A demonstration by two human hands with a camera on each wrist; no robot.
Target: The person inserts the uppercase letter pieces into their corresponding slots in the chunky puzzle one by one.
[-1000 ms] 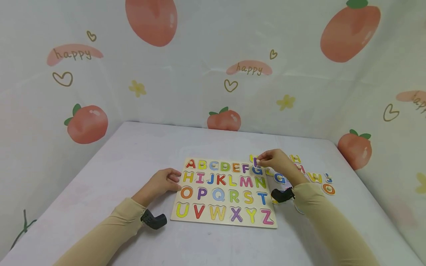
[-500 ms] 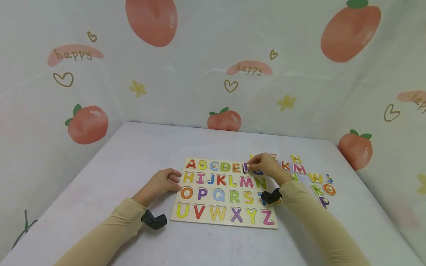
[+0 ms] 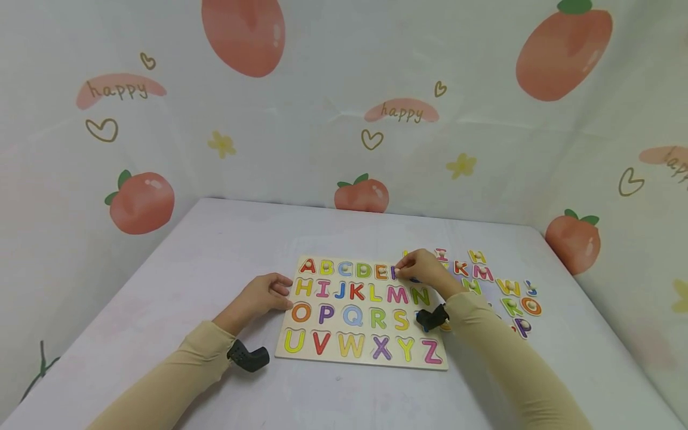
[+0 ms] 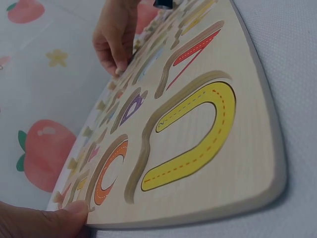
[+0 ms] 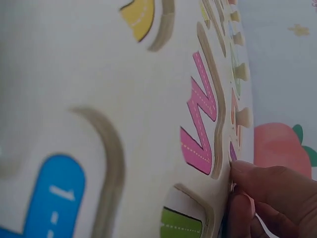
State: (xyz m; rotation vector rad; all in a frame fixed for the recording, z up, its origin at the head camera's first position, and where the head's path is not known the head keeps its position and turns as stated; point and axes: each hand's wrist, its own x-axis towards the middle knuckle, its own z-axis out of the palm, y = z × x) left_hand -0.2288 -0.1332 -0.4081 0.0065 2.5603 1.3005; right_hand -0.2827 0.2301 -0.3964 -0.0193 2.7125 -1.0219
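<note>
A wooden alphabet puzzle board (image 3: 361, 362) lies on the table with a row of knobbed letters, A to E, sitting in its top slots. My right hand (image 3: 427, 270) is over the top right of the board and pinches the knob of a purple letter F piece (image 3: 393, 273) at the F slot. In the right wrist view, only a sliver of the purple letter piece (image 5: 233, 151) shows past the fingertips. My left hand (image 3: 262, 296) rests at the board's left edge, its thumb (image 4: 75, 208) touching the rim near the O slot.
Several loose knobbed letters lie right of the board, including an orange O (image 3: 531, 306), a yellow W (image 3: 507, 287) and a purple P (image 3: 522, 327). Some are hidden by the right arm. A patterned cloth backdrop (image 3: 301, 161) rises behind the table.
My right hand has carried the purple F piece left and down from above the G slot to the F slot. My left hand has stayed at the board's edge.
</note>
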